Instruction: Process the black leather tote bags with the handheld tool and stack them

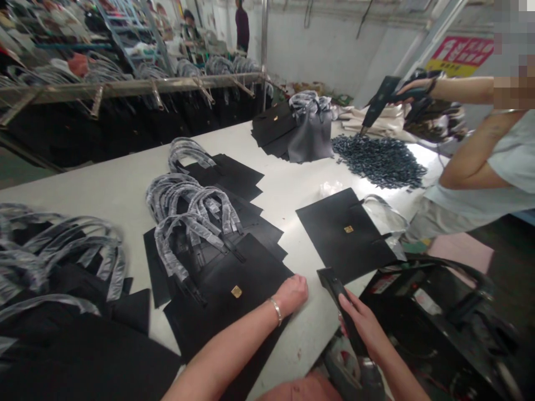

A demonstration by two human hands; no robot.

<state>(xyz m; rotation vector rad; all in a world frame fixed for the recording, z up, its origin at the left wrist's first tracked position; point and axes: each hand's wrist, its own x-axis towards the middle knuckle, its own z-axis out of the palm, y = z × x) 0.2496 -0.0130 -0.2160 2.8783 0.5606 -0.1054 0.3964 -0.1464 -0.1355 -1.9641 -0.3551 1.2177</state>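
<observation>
My left hand (293,294) is closed at the right edge of a black leather panel (259,267) with a gold clasp (236,292); its fingertips are turned away, and what they hold, if anything, is hidden. My right hand (358,319) is wrapped round a black handheld tool (335,287), whose flat tip points up and left over the table. Beyond the tool lies a second black panel (338,236) with a gold clasp and a plastic-wrapped handle.
Stacked black panels with wrapped handles (184,206) cover the left and middle of the white table (104,178). At the back right, a person's hand (413,92) holds a tool over a heap of small dark pieces (380,161). A black machine (434,328) stands at the lower right.
</observation>
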